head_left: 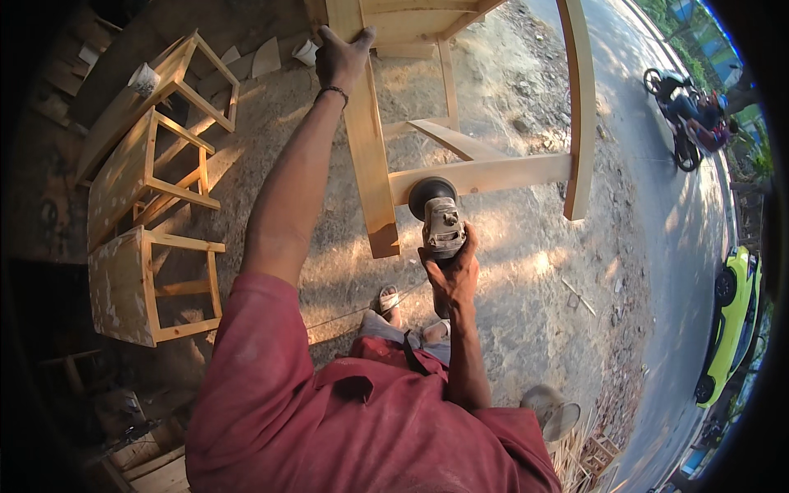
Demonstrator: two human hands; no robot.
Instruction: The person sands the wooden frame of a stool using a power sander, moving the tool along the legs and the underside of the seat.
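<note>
A pale wooden furniture frame (370, 177), with legs and crossbars, stands tilted in front of me at the top. My left hand (343, 59) grips one of its thick legs near the upper end. In my right hand (454, 275) is an angle grinder (445, 226), its fingers wrapped round the body. The grinder's dark round disc (431, 195) is at the crossbar (485, 174), close to where that bar meets the leg. Whether the disc presses on the wood or is spinning, I cannot tell.
Several unfinished wooden stools (123, 283) lie on their sides at the left, with a white pot (145, 80) on one. A bucket (551, 411) stands at lower right beside wood scraps (600, 453). Beyond the rubble, the road (657, 304) carries a motorcycle (686, 123) and a yellow-green car (731, 324).
</note>
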